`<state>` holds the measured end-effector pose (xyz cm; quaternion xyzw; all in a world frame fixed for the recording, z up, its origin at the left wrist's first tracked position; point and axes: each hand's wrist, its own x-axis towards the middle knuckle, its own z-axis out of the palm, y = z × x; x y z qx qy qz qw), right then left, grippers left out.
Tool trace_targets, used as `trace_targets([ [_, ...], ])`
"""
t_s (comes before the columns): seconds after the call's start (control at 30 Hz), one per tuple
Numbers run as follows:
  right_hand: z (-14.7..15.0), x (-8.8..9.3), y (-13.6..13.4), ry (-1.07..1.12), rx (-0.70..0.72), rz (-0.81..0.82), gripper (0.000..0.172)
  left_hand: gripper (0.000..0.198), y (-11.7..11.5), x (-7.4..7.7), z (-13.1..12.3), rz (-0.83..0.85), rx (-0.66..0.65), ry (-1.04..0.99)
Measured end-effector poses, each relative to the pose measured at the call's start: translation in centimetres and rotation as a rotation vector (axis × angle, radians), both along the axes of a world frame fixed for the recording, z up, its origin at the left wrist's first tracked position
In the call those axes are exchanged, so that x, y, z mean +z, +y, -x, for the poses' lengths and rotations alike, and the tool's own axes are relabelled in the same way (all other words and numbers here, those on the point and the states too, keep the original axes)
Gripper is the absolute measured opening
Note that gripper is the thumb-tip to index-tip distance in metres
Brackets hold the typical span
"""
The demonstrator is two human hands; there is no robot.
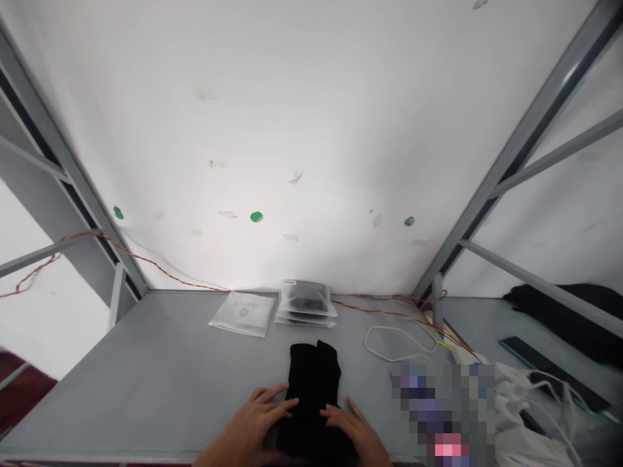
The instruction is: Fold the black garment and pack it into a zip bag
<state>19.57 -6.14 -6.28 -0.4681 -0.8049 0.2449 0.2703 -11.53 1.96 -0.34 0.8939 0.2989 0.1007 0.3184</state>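
Observation:
A black fabric item (pixel 314 389), perhaps a pair of socks laid together, lies lengthwise on the grey tabletop (pixel 160 383). Its far end shows two rounded tips side by side; the near end runs out of the bottom of the picture. Along its left edge rests my left hand (pixel 253 421), fingers apart, fingertips touching the fabric. My right hand (pixel 355 431) lies against the right edge with fingers spread and some fingertips on top of the cloth. Neither hand grips it. Behind it are a flat clear packet (pixel 243 314) and a stack of clear packets with dark contents (pixel 305 301).
A white cable loop (pixel 389 358) lies right of the fabric. A pixelated patch covers part of the right side. Beyond it are white cables (pixel 516 395), a dark phone-like slab (pixel 549 373) and black cloth (pixel 574 314). Metal posts (pixel 516 149) and a white wall (pixel 311 117) enclose the table.

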Motion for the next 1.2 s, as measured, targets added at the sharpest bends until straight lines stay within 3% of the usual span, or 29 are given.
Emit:
trace_targets([
  [0.17, 1.4, 1.3, 0.0, 0.232, -0.420, 0.005, 0.047, 0.035, -1.0, -0.1, -2.2, 0.094, 0.362, -0.168],
  [0.27, 2.4, 3.1, 2.1, 0.293, -0.594, 0.032, 0.050, 0.033, 0.3, 0.4, -4.2, 0.110, 0.486, -0.198],
  [0.47, 3.0, 4.8, 6.4, 0.272, -0.689, 0.036, 0.047, 0.032, 2.9, 0.7, -7.1, 0.085, 0.664, -0.153],
  [0.6, 3.6, 4.7, 6.9, 0.209, -0.743, -0.037, 0.055, 0.028, 2.8, 0.4, -7.8, 0.026, 0.781, -0.088],
  [0.67, 4.1, 4.7, 6.8, 0.166, -0.763, -0.080, 0.057, 0.035, 2.4, 0.4, -8.1, -0.023, 0.826, -0.062],
  [0.77, 4.8, 4.5, 6.6, 0.083, -0.781, -0.121, 0.054, 0.054, 1.8, 0.4, -8.5, -0.134, 0.827, -0.050],
  [1.0, 4.5, 3.7, 6.0, -0.121, -0.747, -0.115, 0.050, 0.046, 1.6, -0.1, -7.8, -0.344, 0.530, -0.006],
  [1.2, 4.0, 2.8, 6.1, -0.196, -0.712, -0.039, 0.055, 0.052, 1.1, -1.0, -6.9, -0.388, 0.487, 0.064],
])
